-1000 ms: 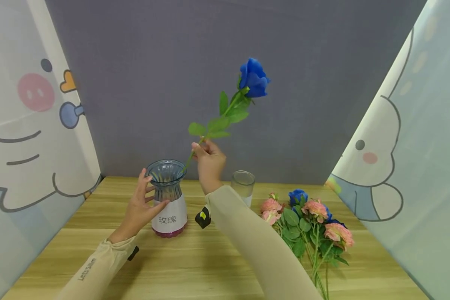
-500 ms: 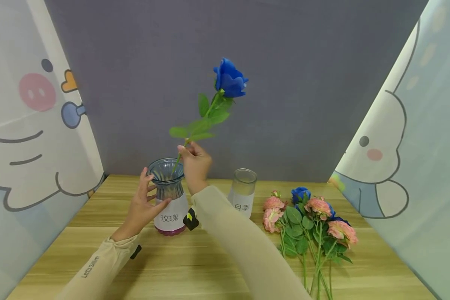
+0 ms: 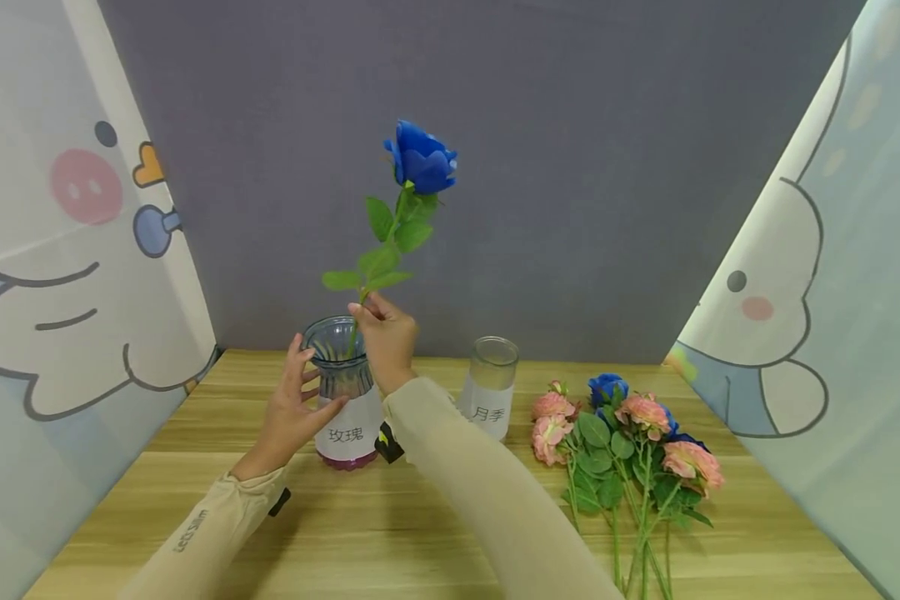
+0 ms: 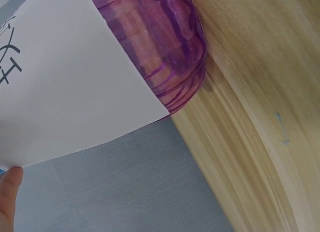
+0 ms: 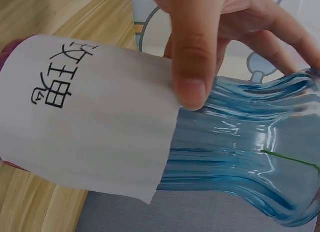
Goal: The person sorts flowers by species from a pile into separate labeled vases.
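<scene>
A blue glass vase point(image 3: 347, 385) with a fluted neck, a purple base and a white paper label stands upright on the table. My left hand point(image 3: 288, 417) grips its left side, thumb across the front and fingertips near the rim; the right wrist view shows the thumb at the label's upper edge. My right hand point(image 3: 392, 340) pinches the green stem of a blue rose point(image 3: 423, 162) just below its lowest leaves. The bloom leans up and right above the vase. Inside the vase mouth, the lower end of the stem point(image 5: 290, 158) shows through the glass.
To the right stands a clear glass jar point(image 3: 495, 368) with a white label. Farther right, several pink flowers point(image 3: 690, 463) and blue roses point(image 3: 607, 389) lie in a bunch on the wooden table point(image 3: 390, 533). A grey panel point(image 3: 607, 208) rises behind.
My right hand has moved left with the blue rose, bringing the stem end into the vase mouth, and the rose stands more upright. The left hand keeps its grip on the vase.
</scene>
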The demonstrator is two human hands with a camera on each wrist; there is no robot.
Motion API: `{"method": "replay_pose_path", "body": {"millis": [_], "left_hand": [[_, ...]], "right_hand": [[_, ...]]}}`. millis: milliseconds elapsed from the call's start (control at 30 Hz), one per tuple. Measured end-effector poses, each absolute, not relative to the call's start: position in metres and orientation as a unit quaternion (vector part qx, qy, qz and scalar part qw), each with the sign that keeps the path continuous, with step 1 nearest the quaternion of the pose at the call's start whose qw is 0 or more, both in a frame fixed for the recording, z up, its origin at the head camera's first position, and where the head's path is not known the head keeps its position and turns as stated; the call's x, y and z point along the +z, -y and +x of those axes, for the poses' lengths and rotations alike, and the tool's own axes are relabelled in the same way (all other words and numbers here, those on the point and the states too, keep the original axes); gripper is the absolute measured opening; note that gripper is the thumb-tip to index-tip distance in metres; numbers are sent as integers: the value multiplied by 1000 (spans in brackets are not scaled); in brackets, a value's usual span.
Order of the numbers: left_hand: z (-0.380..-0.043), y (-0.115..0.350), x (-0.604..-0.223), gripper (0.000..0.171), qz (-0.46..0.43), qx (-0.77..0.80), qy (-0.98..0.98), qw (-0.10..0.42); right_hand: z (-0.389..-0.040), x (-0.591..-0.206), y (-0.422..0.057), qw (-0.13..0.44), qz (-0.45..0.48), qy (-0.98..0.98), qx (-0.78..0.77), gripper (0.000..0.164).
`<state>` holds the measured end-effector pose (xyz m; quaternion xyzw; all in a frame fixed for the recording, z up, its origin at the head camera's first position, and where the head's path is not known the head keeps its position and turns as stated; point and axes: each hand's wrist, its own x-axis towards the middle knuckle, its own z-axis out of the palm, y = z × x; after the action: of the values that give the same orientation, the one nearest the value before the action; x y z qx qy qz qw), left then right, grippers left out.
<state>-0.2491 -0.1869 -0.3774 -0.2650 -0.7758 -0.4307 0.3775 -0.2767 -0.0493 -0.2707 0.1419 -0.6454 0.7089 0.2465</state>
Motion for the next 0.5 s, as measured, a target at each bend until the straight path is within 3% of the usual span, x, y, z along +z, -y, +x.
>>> {"method": "replay_pose_path", "body": {"millis": [100, 233, 300, 500], "left_hand": [[-251, 186, -379, 85, -266, -435, 776, 370], [-252, 185, -380, 85, -271, -436, 775, 367], [-252, 186, -380, 86, -276, -436, 773, 368], [-254, 188, -381, 87, -280, -439, 768, 373]], "right_hand": [[-277, -273, 48, 249, 142, 666, 689, 17], [-278, -275, 46, 267, 173, 721, 616, 13], [-278, -275, 47, 273, 189, 747, 576, 22], [-277, -272, 49, 264, 183, 780, 537, 15]]}}
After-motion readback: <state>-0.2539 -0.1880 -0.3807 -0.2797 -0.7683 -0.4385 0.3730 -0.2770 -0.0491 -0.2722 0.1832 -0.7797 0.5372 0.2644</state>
